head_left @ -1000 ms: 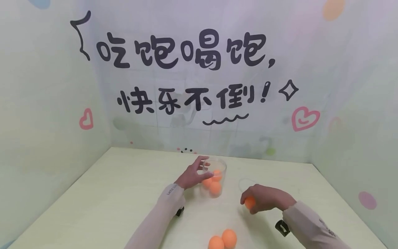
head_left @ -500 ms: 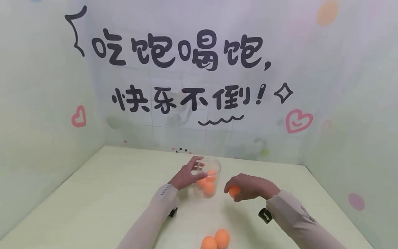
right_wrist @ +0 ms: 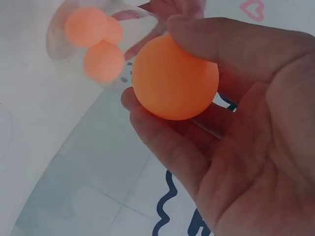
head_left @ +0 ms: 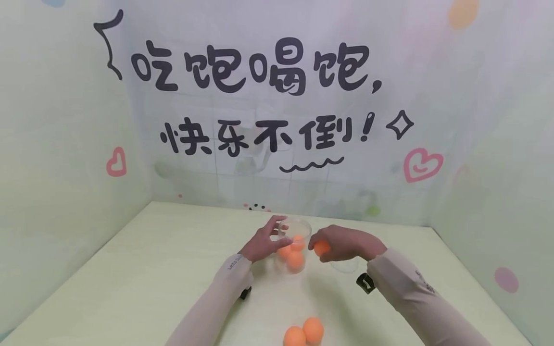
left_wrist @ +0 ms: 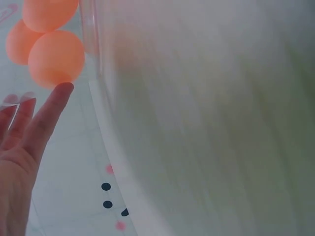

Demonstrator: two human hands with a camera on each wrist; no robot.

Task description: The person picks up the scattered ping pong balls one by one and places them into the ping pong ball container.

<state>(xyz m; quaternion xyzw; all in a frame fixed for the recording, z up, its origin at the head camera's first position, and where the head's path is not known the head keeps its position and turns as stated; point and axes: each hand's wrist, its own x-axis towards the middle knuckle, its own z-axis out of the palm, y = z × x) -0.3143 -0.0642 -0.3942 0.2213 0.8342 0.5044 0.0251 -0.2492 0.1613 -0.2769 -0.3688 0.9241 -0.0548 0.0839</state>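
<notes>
The right hand (head_left: pixel 346 242) grasps an orange ball (right_wrist: pixel 175 76) between its thumb and curled fingers; the ball sits against the fingertips, and in the head view it shows at the hand's front edge, just beside the upper wall of a clear cup (head_left: pixel 295 229). The cup stands upright on the pale counter (head_left: pixel 151 269), between the two hands, and three more orange balls (head_left: pixel 294 252) lie stacked inside it, seen through its wall. The left hand (head_left: pixel 263 242) is on the cup's other side with its fingers fairly straight and spread along the wall; the left wrist view shows a fingertip (left_wrist: pixel 61 91) right at the clear wall beside the balls, so the hand touches or steadies the cup rather than clenching round it. Nearer the person than either hand, well apart from the cup, two loose orange balls (head_left: pixel 304 332) lie touching each other on the counter. A faint clear ring (head_left: pixel 345 267) lies on the counter just below the right wrist.
</notes>
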